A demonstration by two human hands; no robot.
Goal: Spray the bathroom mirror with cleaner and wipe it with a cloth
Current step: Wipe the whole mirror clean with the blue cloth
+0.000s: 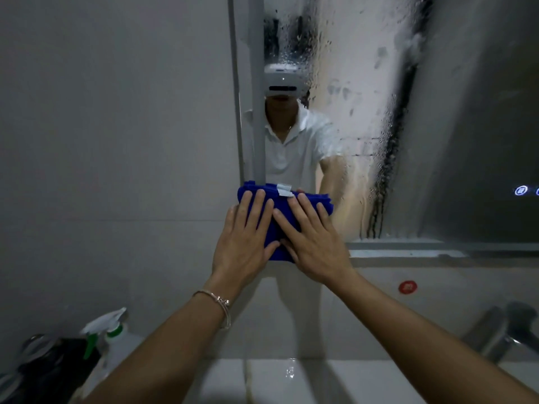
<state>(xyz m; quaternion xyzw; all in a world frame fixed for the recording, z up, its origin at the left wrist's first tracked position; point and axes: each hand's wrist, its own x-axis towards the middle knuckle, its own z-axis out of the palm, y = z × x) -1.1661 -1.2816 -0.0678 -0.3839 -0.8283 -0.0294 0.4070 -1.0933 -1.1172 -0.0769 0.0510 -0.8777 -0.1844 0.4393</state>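
Note:
A folded blue cloth with a white tag lies flat against the lower left corner of the bathroom mirror. My left hand presses on its left half with straight, spread fingers. My right hand presses on its right half the same way, beside the left hand. The mirror glass is covered in wet droplets and foamy streaks above and right of the cloth. A white spray bottle with a green trigger stands on the counter at the lower left, apart from both hands.
A grey tiled wall fills the left. A chrome tap stands at the lower right above the white basin edge. Dark items sit by the spray bottle. Lit touch buttons glow on the mirror's right side.

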